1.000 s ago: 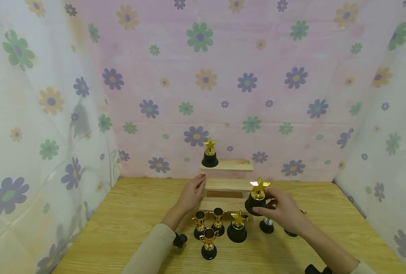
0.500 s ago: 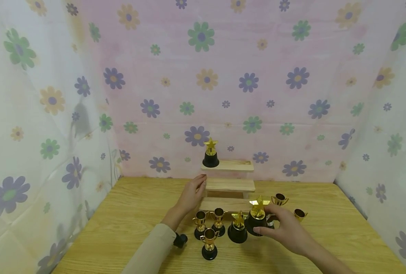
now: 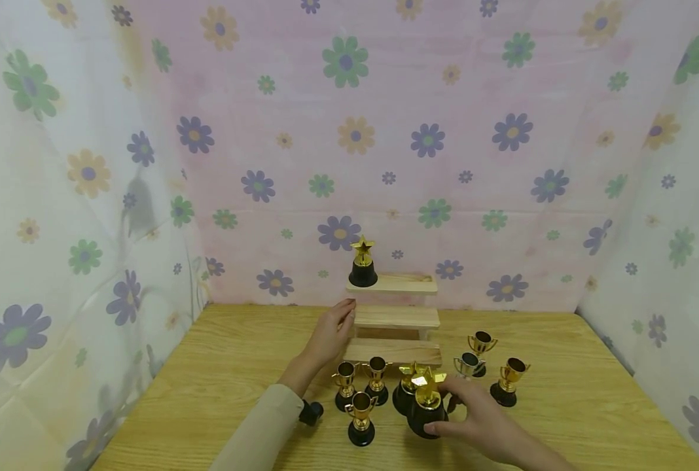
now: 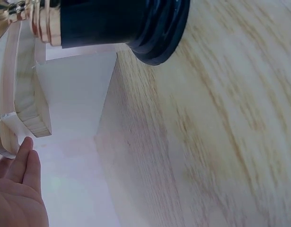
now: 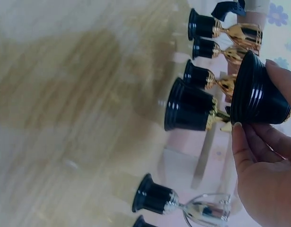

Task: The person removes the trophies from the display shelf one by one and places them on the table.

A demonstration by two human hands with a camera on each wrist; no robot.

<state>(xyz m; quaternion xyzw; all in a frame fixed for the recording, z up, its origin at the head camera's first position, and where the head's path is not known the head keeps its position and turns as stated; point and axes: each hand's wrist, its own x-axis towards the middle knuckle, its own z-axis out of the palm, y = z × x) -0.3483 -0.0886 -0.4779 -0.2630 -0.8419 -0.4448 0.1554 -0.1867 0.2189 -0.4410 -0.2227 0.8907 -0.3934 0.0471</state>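
Observation:
My right hand [image 3: 476,418] grips a gold star trophy [image 3: 427,413] by its black base, thumb in front. In the right wrist view its base [image 5: 259,94] hangs tilted above the table. A second star trophy [image 3: 404,399] stands just behind it, partly covered. My left hand [image 3: 328,333] rests with extended fingers at the left end of a three-step wooden shelf [image 3: 396,317]; in the left wrist view its fingertips [image 4: 29,151] are right at the shelf's edge. Another star trophy [image 3: 362,271] stands on the left end of the top step.
Several gold cup trophies stand around: one in front [image 3: 360,418], two behind it, and two at the right, one of them nearest the right edge [image 3: 511,381]. A silver cup trophy [image 3: 469,364] stands beside my right hand. A flowered cloth [image 3: 355,137] hangs behind the wooden table [image 3: 237,366].
My right hand has brought the star trophy down and toward me, away from the shelf, to in front of the second star trophy. The left hand has stayed at the shelf.

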